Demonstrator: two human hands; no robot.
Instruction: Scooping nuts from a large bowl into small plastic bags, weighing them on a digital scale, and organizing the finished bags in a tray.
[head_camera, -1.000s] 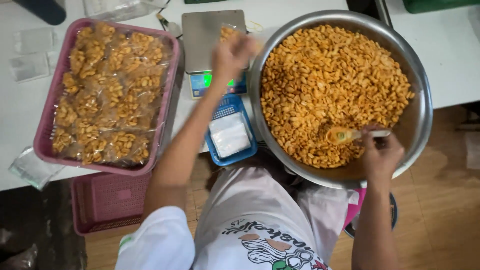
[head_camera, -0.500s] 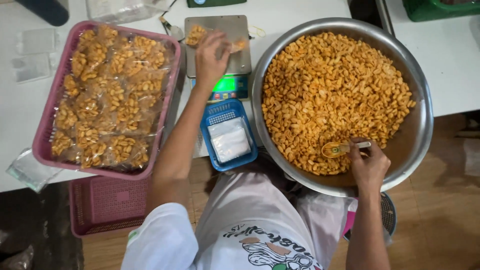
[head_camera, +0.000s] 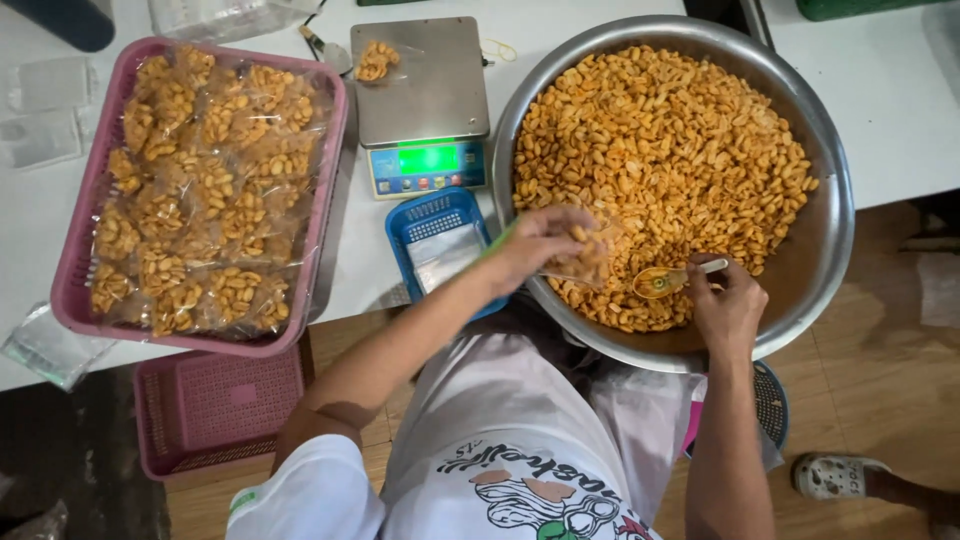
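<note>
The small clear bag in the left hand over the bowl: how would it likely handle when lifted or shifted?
The clear bag looks like thin film and sags under its nuts, so it is probably floppy. It holds only a small amount, so likely light. Its mouth seems open toward the spoon in the right hand, so tilting it in the left hand could spill nuts.

Head camera looks straight down, near the table.

I note the left hand has left the scale, leaving one filled bag there, and now holds another bag over the bowl.
</note>
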